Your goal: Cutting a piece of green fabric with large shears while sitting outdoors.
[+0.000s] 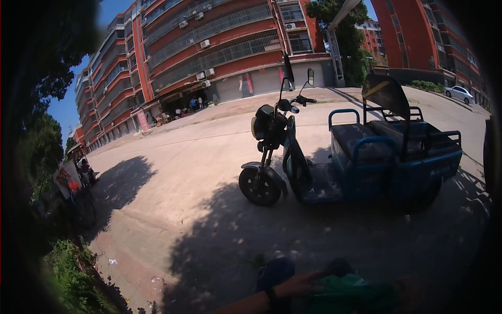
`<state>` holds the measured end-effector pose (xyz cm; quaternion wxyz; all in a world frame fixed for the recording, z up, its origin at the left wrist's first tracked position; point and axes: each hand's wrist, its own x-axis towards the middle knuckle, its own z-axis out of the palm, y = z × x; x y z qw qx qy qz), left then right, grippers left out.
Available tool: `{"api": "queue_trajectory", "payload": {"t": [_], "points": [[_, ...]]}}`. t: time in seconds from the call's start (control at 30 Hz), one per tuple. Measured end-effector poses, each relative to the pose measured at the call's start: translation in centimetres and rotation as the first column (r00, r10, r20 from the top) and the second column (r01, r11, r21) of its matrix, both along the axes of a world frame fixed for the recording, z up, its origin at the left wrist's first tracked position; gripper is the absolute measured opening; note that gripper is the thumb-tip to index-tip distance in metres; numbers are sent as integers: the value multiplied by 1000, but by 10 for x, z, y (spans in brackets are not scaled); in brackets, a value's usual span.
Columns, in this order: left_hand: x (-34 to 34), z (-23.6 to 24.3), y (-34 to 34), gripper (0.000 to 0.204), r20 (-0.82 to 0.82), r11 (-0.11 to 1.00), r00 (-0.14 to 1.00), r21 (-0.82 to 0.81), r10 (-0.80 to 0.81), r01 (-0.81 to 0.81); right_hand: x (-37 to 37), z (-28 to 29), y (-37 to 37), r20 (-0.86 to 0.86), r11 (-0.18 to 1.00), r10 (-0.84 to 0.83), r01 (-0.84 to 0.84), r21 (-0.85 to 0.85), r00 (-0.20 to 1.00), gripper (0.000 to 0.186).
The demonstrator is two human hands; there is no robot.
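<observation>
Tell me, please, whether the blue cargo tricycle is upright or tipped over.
Upright: the cargo tricycle stands with its front wheel on the ground and its handlebar up top.

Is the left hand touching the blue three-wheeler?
Apart: the head view shows shaded ground between the left hand and the blue three-wheeler.

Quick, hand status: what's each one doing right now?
Left hand: against the green item; open or closed cannot be told.
Right hand: dim, near the item's right end; its grip cannot be told.
</observation>
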<state>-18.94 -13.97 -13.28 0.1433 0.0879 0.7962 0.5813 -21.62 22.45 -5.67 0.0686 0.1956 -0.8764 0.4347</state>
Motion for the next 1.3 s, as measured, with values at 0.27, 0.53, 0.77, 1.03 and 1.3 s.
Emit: {"api": "queue_trajectory", "payload": {"t": [0.27,0.53,0.77,1.03,1.3], "points": [[-1,36,77,48,-288,981,942,41,-170,189,25,28,-68,64,950,311,-308,-49,948,15],[19,66,80,30,-157,977,978,142,-135,158,19,22,-64,135,935,308,-273,-224,942,11],[7,12,62,25,-372,993,928,97,-25,66,7,-3,-48,19,839,260,-216,-498,965,7],[8,-7,27,32,-365,979,917,-177,-161,102,0,-6,-49,41,846,129,-88,-525,991,7],[25,34,-19,37,-106,992,992,-112,-73,61,-1,-3,-32,120,937,95,-48,-346,988,6]]}}
